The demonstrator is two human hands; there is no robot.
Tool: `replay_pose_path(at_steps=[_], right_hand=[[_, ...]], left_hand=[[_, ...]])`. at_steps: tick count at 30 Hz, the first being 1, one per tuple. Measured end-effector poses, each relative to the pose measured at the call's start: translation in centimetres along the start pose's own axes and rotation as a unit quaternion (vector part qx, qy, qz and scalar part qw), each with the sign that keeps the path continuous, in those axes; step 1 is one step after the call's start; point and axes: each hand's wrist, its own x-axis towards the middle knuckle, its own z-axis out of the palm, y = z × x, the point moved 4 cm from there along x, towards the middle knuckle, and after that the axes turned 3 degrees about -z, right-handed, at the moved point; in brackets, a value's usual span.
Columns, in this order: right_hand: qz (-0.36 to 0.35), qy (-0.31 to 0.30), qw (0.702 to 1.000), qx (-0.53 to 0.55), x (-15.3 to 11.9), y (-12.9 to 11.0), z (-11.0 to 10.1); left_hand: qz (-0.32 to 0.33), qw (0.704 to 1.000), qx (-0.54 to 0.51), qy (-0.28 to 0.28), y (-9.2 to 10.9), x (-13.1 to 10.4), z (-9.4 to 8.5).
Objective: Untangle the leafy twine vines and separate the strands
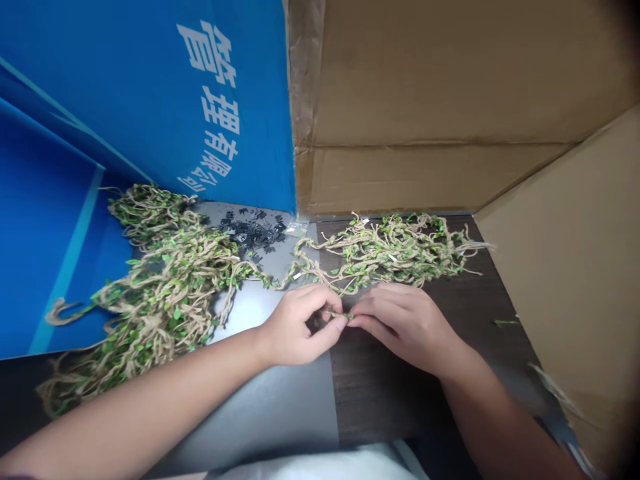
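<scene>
My left hand [300,327] and my right hand [407,323] meet over the middle of the table, fingertips pinched close together. Between them runs a short piece of leafy twine garland [343,316], gripped by both; the rest of it is largely hidden by the fingers. Behind the hands lies a tangled pile of leafy twine garlands [400,250], with small white tags on it. A larger heap of the same garlands [170,287] spreads to the left of my left hand. One strand links the two piles.
Small black plastic pieces [255,230] are scattered behind the left heap. A blue printed panel [240,53] stands at the left, brown cardboard walls [425,80] at the back and right. The tabletop [370,387] is part grey, part dark wood. Loose strands [555,387] lie at the right edge.
</scene>
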Motion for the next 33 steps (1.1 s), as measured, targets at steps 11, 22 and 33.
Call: replay_pose_path(at_steps=[11, 22, 33], right_hand=[[0.009, 0.013, 1.000, -0.016, 0.2, -0.1, 0.4], [0.061, -0.056, 0.987, 0.138, 0.4, 0.5, -0.9], [-0.006, -0.001, 0.999, 0.043, 0.3, 0.1, -0.5]], left_hand=[[0.012, 0.991, 0.131, -0.023, 0.1, 0.0, 0.3], [0.055, 0.991, 0.109, -0.055, 0.4, -0.2, 0.4], [0.030, 0.995, 0.069, -0.066, -0.1, 0.2, 0.4]])
